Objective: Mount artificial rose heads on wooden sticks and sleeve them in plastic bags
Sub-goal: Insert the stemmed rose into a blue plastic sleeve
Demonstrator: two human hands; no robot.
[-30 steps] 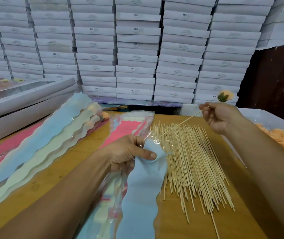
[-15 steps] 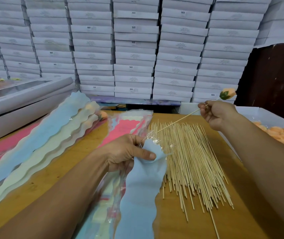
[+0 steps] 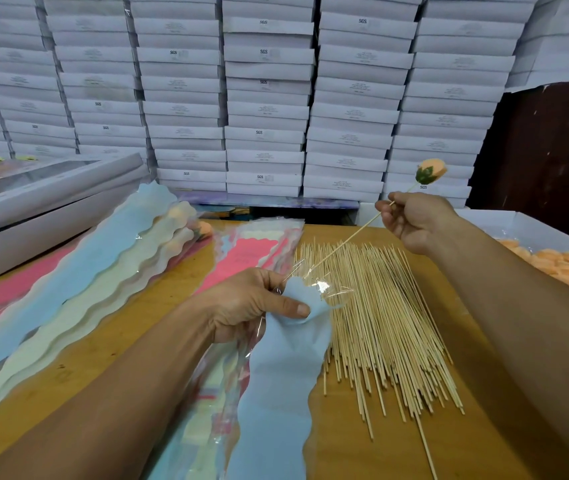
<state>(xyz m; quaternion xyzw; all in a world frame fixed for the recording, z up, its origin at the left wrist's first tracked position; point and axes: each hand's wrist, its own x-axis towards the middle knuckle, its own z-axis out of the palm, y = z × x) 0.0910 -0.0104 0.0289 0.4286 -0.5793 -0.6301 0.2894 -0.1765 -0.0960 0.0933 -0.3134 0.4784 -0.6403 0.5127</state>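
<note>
Closest to me, my left hand (image 3: 252, 303) has the blue plastic sleeve (image 3: 283, 375) pinched near its top, thumb on the blue part, with the clear opening crinkled up just past my thumb. It lies on a stack of other sleeves (image 3: 207, 393) on the wooden table (image 3: 414, 445). Right next to it is the loose pile of wooden sticks (image 3: 390, 323). My right hand (image 3: 414, 220) is raised above the far end of that pile, fingers curled round a stick (image 3: 345, 242) with a peach rose head (image 3: 432, 170) on top; the stick's low end is right at the sleeve mouth. Finished sleeved roses (image 3: 86, 282) fan out left, more peach rose heads (image 3: 567, 265) sit in a tray on the right. White boxes (image 3: 265, 98) are stacked along the back.
</note>
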